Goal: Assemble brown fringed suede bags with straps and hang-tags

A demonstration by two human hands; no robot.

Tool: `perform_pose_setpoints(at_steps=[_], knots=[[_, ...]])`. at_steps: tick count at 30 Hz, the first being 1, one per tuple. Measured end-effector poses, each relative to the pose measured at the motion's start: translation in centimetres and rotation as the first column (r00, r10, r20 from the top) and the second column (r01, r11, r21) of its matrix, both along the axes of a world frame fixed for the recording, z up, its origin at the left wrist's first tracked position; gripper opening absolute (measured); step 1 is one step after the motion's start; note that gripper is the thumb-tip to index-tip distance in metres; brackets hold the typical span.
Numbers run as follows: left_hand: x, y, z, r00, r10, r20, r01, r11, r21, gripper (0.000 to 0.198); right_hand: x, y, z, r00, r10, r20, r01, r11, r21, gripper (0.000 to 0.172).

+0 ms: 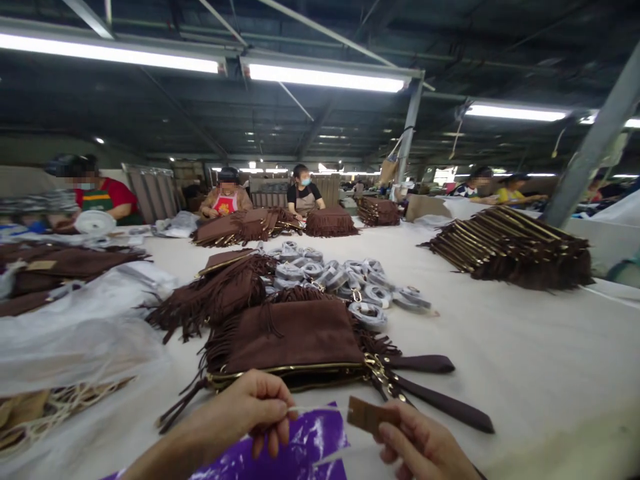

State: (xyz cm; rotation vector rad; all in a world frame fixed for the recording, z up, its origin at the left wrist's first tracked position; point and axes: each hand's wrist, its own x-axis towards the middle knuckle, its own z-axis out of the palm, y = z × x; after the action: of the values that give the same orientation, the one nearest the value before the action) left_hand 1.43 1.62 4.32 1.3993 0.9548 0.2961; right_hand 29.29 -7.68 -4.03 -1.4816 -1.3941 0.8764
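Note:
My left hand (250, 408) is closed in a pinch on a thin white string or strip near the edge of a purple plastic sheet (300, 448) at the table's near edge. My right hand (417, 443) pinches a small brown card tag (365, 416). Just beyond both hands lies a brown suede fringed bag (295, 340) with a gold zipper edge and two dark straps (435, 387) trailing to the right.
More fringed bags (220, 290) lie behind it, with several wrapped rolls (350, 280) beyond. Stacks of bags (510, 250) stand at right and at the far end. Clear plastic bags (75, 327) pile at left. Other people sit at the far side of the white table (525, 360).

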Motion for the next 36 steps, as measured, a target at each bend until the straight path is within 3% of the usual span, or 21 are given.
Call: perform_pose_setpoints(at_steps=[2, 4, 7, 9, 11, 14, 18, 23, 25, 28, 30, 31, 32, 34, 35, 36], knots=[[0.7, -0.1, 0.1, 1.000, -0.023, -0.002, 0.023, 1.000, -0.012, 0.020, -0.5, -0.4, 0.7, 0.969, -0.140, 0.202, 0.092, 0.970, 0.226, 0.044], [1.6, -0.4, 0.2, 0.998, -0.065, 0.007, 0.065, 0.998, -0.012, 0.018, -2.3, -0.5, 1.7, 0.959, -0.165, 0.232, 0.080, 0.938, 0.337, 0.046], [2.8, -0.7, 0.3, 0.988, -0.140, 0.070, 0.141, 0.990, -0.011, 0.017, -6.2, -0.2, 3.0, 0.988, 0.147, -0.040, -0.133, 0.963, 0.233, 0.054], [3.2, -0.8, 0.3, 0.984, -0.154, 0.091, 0.154, 0.988, 0.006, 0.017, -8.4, 0.4, 3.4, 0.913, 0.356, -0.198, -0.321, 0.928, 0.190, 0.064], [3.1, -0.8, 0.1, 0.989, -0.127, 0.080, 0.127, 0.992, 0.009, 0.017, -9.3, 1.0, 3.1, 0.872, 0.420, -0.253, -0.393, 0.907, 0.153, 0.064], [2.7, -0.8, -0.6, 0.991, -0.099, 0.094, 0.101, 0.995, -0.021, 0.017, -8.8, 1.6, 2.4, 0.924, 0.342, -0.169, -0.323, 0.937, 0.131, 0.046], [2.7, -0.9, -1.8, 0.987, -0.094, 0.130, 0.098, 0.995, -0.029, 0.020, -7.7, 1.7, 2.1, 0.969, 0.190, 0.156, -0.230, 0.927, 0.296, 0.023], [3.6, -0.2, -2.6, 0.981, -0.134, 0.139, 0.128, 0.990, 0.053, 0.028, -7.1, 1.3, 2.5, 0.950, 0.155, 0.271, -0.266, 0.856, 0.444, 0.043], [4.4, 0.1, -2.4, 0.970, -0.190, 0.151, 0.183, 0.982, 0.053, 0.031, -6.7, 1.0, 2.8, 0.950, 0.148, 0.274, -0.263, 0.852, 0.453, 0.047], [6.2, 0.1, -1.1, 0.951, -0.281, 0.126, 0.278, 0.960, 0.042, 0.030, -5.1, 0.3, 3.8, 0.955, 0.095, 0.280, -0.208, 0.890, 0.406, 0.038], [7.9, 0.3, 0.0, 0.947, -0.321, 0.019, 0.312, 0.932, 0.187, 0.021, -3.4, -0.4, 5.1, 0.951, 0.048, 0.305, -0.165, 0.913, 0.372, 0.028], [8.9, 0.6, 0.4, 0.945, -0.319, -0.072, 0.324, 0.883, 0.339, 0.017, -2.3, -0.7, 5.9, 0.952, 0.012, 0.307, -0.127, 0.925, 0.358, 0.024], [9.9, 0.9, 0.6, 0.940, -0.292, -0.178, 0.342, 0.785, 0.517, 0.015, -1.1, -1.0, 6.6, 0.955, -0.026, 0.296, -0.079, 0.938, 0.338, 0.022], [12.2, 1.6, 0.5, 0.906, -0.188, -0.380, 0.423, 0.462, 0.779, 0.016, 1.5, -1.2, 7.9, 0.967, -0.098, 0.235, 0.029, 0.960, 0.279, 0.020], [13.3, 1.9, 0.2, 0.874, -0.138, -0.467, 0.485, 0.308, 0.818, 0.020, 2.8, -1.2, 8.4, 0.971, -0.126, 0.202, 0.075, 0.967, 0.242, 0.021], [14.3, 2.2, -0.2, 0.838, -0.097, -0.536, 0.544, 0.196, 0.815, 0.026, 4.0, -1.1, 8.7, 0.973, -0.150, 0.175, 0.112, 0.971, 0.210, 0.022]])
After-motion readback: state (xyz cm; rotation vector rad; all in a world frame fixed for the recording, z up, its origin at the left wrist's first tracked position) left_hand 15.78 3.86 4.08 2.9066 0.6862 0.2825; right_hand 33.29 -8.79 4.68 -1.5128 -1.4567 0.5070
